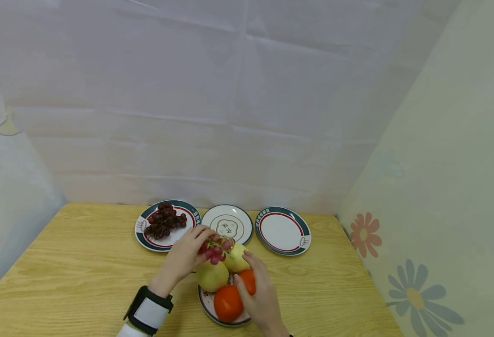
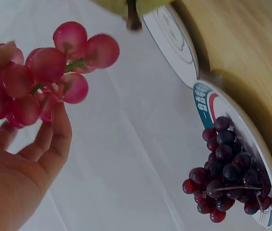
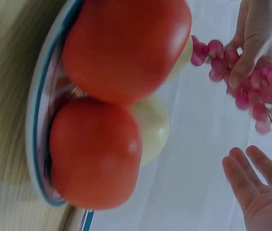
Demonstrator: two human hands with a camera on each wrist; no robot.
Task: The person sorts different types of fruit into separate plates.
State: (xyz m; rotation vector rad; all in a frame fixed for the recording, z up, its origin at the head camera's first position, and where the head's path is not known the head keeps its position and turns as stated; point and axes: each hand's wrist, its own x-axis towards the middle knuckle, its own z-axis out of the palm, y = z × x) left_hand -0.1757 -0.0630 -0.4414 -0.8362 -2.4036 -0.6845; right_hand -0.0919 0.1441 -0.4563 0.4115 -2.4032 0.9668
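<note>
My left hand (image 1: 184, 256) grips a bunch of pink grapes (image 2: 49, 65) with its fingers and thumb. The bunch is held over two yellow-green pears (image 1: 212, 276) on a plate (image 1: 207, 306). Two red tomatoes (image 1: 228, 304) share that plate, nearer the front. My right hand (image 1: 260, 295) hovers beside the tomatoes at the plate's right side. Its fingers are spread and relaxed, with nothing in them, and in the right wrist view the palm (image 3: 270, 207) faces the grapes across a gap. In the head view this hand partly covers one tomato.
Three plates line the back of the wooden table (image 1: 91, 262). Dark red grapes (image 1: 164, 221) lie on the left plate (image 1: 188, 210); the smaller middle plate (image 1: 228, 222) and right plate (image 1: 283, 230) are bare. White cloth (image 1: 213, 140) hangs behind; a flowered panel (image 1: 436, 187) stands right.
</note>
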